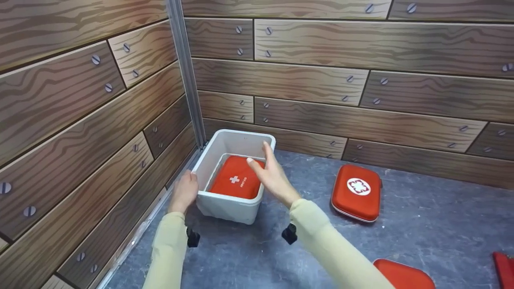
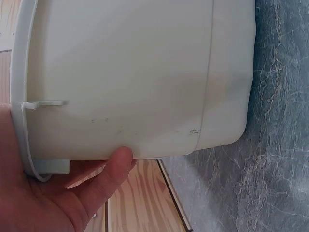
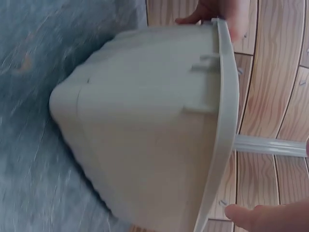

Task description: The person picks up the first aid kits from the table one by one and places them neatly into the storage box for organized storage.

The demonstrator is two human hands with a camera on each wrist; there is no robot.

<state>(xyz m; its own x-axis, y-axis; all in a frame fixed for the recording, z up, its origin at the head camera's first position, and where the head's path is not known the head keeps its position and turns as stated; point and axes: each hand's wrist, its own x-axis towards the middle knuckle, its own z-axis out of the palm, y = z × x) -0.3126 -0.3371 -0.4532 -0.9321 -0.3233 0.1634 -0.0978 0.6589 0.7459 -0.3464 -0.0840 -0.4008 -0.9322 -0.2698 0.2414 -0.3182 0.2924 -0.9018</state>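
Observation:
A pale grey plastic bin (image 1: 229,206) stands on the floor by the wall corner. Inside it lies a red first aid case (image 1: 229,176) with a white cross, flat side up. My left hand (image 1: 185,190) grips the bin's near left corner at the rim; in the left wrist view its thumb (image 2: 120,162) lies along the outer wall. Over the bin's right rim is my right hand (image 1: 275,176), thumb and fingers spread and holding nothing. Whether it touches the rim is unclear. In the right wrist view only its thumb (image 3: 248,215) shows plainly, beside the rim.
A red hard case (image 1: 356,194) with a white round emblem lies on the floor to the right. Another red case (image 1: 405,277) is cut off at the bottom edge, and a red item (image 1: 504,271) at the far right. Wood-patterned walls (image 1: 321,40) meet at a metal post (image 1: 184,60).

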